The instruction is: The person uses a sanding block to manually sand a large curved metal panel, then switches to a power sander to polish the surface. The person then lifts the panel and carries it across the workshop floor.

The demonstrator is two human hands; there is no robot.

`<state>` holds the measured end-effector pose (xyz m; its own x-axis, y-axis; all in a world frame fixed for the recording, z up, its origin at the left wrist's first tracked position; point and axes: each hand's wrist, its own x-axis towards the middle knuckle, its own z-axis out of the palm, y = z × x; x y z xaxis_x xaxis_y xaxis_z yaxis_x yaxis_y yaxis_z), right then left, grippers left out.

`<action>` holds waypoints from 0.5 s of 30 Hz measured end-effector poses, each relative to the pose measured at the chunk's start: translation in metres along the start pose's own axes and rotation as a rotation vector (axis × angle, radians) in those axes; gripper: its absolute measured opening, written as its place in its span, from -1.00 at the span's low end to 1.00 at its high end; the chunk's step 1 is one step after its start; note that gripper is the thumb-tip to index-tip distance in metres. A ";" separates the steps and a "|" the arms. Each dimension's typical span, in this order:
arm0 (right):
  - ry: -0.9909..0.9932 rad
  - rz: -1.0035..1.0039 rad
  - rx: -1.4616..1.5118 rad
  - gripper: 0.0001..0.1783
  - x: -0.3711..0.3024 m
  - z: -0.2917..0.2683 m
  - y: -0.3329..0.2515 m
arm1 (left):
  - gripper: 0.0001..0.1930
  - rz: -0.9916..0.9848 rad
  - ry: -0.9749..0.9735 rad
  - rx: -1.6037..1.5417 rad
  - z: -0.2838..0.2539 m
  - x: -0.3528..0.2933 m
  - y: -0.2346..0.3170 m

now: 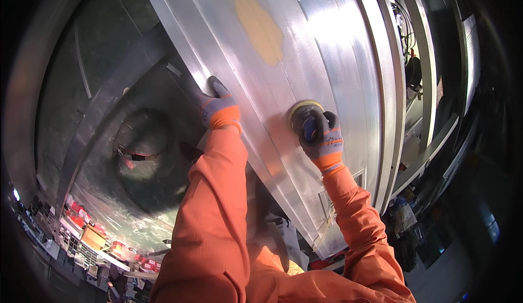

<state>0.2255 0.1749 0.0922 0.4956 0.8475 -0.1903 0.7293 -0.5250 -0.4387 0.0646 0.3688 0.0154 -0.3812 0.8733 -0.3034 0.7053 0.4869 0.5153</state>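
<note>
A long brushed-metal door panel lies slantwise in front of me, with shallow lengthwise ridges. Toward its far end is an elongated patch of tan filler. My right hand, in a grey and orange glove, is wrapped round a round sander with a dark body and yellowish pad rim. The pad rests on the panel, nearer to me than the filler. My left hand, gloved alike, lies at the panel's left edge, with dark fingertips over the top face; its grip underneath is hidden.
Metal frame beams run along the right, with dark cables behind them. On the left a dark green surface holds a loop of thin cord. Red and yellow boxes stand at the lower left.
</note>
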 end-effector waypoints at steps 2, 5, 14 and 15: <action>-0.059 -0.036 -0.022 -0.27 -0.001 0.000 0.008 | -0.33 -0.031 0.011 0.015 0.006 0.004 -0.004; 0.046 -0.037 -0.050 -0.23 0.034 -0.006 0.006 | -0.33 -0.043 -0.001 0.118 0.015 0.008 -0.017; 0.232 0.163 -0.079 -0.16 0.207 -0.020 -0.024 | -0.31 -0.028 -0.066 0.133 0.007 0.006 -0.008; 0.211 0.184 -0.080 -0.17 0.222 -0.019 -0.035 | -0.30 -0.020 -0.041 0.132 0.009 0.008 -0.012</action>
<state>0.3189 0.3799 0.0816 0.7038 0.7070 -0.0699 0.6489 -0.6798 -0.3418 0.0588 0.3696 0.0003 -0.3734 0.8604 -0.3468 0.7714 0.4956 0.3992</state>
